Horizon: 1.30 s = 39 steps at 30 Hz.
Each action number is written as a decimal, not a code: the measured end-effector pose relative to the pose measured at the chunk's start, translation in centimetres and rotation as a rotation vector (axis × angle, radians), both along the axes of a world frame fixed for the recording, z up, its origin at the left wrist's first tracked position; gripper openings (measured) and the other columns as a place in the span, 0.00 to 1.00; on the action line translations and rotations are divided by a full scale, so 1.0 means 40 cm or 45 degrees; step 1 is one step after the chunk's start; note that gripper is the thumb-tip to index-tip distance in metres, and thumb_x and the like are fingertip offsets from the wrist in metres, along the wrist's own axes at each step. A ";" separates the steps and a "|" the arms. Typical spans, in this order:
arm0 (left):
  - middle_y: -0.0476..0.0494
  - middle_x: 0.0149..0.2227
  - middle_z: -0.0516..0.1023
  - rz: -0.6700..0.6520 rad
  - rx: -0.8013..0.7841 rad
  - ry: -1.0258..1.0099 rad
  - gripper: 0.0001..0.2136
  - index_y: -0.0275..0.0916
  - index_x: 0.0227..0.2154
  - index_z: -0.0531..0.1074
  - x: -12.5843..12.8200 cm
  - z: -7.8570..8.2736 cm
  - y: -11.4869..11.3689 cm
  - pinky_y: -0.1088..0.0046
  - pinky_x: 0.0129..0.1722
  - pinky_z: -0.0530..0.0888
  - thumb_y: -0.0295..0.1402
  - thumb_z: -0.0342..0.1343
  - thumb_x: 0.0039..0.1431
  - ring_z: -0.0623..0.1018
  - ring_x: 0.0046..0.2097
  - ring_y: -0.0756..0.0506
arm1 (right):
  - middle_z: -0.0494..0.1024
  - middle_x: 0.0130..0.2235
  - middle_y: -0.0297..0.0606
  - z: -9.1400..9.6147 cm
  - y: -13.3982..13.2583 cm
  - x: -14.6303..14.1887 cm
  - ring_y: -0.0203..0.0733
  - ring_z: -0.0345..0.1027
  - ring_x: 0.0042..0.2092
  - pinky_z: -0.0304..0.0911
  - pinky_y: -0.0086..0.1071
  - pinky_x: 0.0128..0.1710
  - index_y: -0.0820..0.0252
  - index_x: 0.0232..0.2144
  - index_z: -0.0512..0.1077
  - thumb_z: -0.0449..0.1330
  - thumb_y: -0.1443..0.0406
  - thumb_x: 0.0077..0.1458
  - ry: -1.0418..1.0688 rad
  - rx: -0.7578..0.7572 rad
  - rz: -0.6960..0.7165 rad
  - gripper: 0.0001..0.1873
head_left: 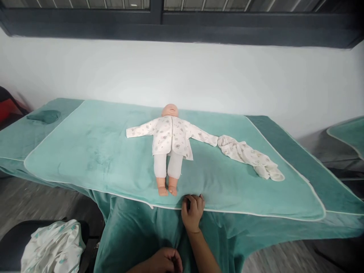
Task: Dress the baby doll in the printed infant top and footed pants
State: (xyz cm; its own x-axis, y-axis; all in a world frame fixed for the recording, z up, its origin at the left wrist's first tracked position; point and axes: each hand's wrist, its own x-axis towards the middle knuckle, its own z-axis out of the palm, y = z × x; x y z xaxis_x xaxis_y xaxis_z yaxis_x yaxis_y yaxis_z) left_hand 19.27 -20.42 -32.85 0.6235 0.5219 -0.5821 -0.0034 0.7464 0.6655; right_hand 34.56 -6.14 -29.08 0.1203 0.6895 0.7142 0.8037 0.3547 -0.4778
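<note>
A baby doll (170, 110) lies on its back at the middle of the bed, feet toward me. It wears a white printed jacket (163, 138), closed down the front, with both sleeves spread out. White covering shows on its legs, and its feet are bare. My right hand (193, 212) rests at the bed's front edge, just below the doll's feet, its fingers curled in with nothing seen in them. Lower down, near my body, my left hand (167, 259) is loosely closed, with no object showing in it. A crumpled white printed garment (247, 155) touches the jacket's right-side cuff.
A green cover with white piping (71, 159) lies over the bed, which has a face hole (44, 116) at the left. At lower left, a white printed cloth (54, 248) is heaped on a black chair (14, 235). Behind the bed stands a white wall (182, 76).
</note>
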 end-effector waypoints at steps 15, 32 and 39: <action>0.47 0.29 0.77 -0.176 0.037 -0.164 0.16 0.37 0.29 0.73 0.094 0.012 0.040 0.72 0.31 0.65 0.41 0.67 0.41 0.71 0.27 0.51 | 0.73 0.36 0.37 -0.023 -0.003 0.007 0.48 0.66 0.40 0.60 0.60 0.57 0.53 0.39 0.73 0.59 0.69 0.59 0.000 -0.047 -0.008 0.06; 0.41 0.24 0.81 0.055 -0.349 -0.411 0.23 0.40 0.38 0.65 0.066 -0.061 0.098 0.76 0.13 0.66 0.43 0.63 0.39 0.79 0.19 0.41 | 0.73 0.51 0.51 0.232 0.272 0.274 0.54 0.68 0.53 0.66 0.50 0.54 0.58 0.47 0.71 0.57 0.62 0.58 0.057 -0.247 -0.011 0.14; 0.42 0.27 0.80 0.311 0.042 -0.323 0.15 0.35 0.33 0.72 -0.001 0.170 0.165 0.78 0.17 0.65 0.40 0.66 0.48 0.80 0.25 0.45 | 0.74 0.51 0.53 0.286 0.484 0.320 0.56 0.66 0.54 0.63 0.52 0.57 0.61 0.47 0.72 0.58 0.56 0.56 0.190 -0.378 -0.027 0.20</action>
State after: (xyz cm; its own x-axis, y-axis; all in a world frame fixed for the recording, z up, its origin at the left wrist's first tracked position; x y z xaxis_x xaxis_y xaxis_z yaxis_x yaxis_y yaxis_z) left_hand 19.25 -13.83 -26.04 0.6008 0.6891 -0.4052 -0.3472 0.6815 0.6442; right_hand 47.36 13.20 -17.64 0.2252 0.8612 0.4556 0.7226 0.1660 -0.6711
